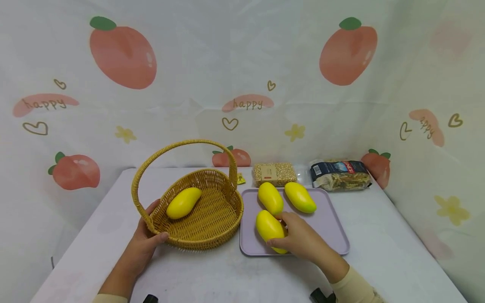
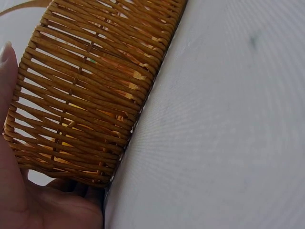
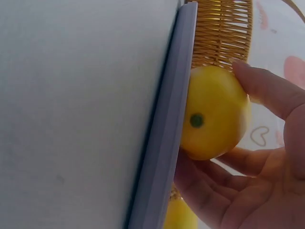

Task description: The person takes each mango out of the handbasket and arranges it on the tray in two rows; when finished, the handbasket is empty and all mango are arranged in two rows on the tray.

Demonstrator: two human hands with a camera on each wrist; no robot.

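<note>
A wicker basket (image 1: 206, 221) with a tall arched handle stands on the left of the table, one yellow mango (image 1: 183, 203) lying inside it. My left hand (image 1: 141, 246) holds the basket's left side, thumb at the front and fingers round the outer wall. To the right is a lilac tray (image 1: 335, 240). On it, my right hand (image 1: 301, 239) grips the nearest mango (image 1: 268, 227) between thumb and fingers. In the right wrist view this mango (image 3: 214, 112) shows its green stem end beside the tray's edge. Two more mangoes, one left (image 1: 270, 198) and one right (image 1: 300, 197), lie behind it.
Behind the tray lie a clear pack of pale grains (image 1: 274, 174) and a dark-labelled food bag (image 1: 341, 174). A small yellow packet (image 1: 241, 179) sits between basket and grains. A fruit-printed curtain (image 1: 189, 84) hangs along the back and right of the white table (image 1: 212, 277).
</note>
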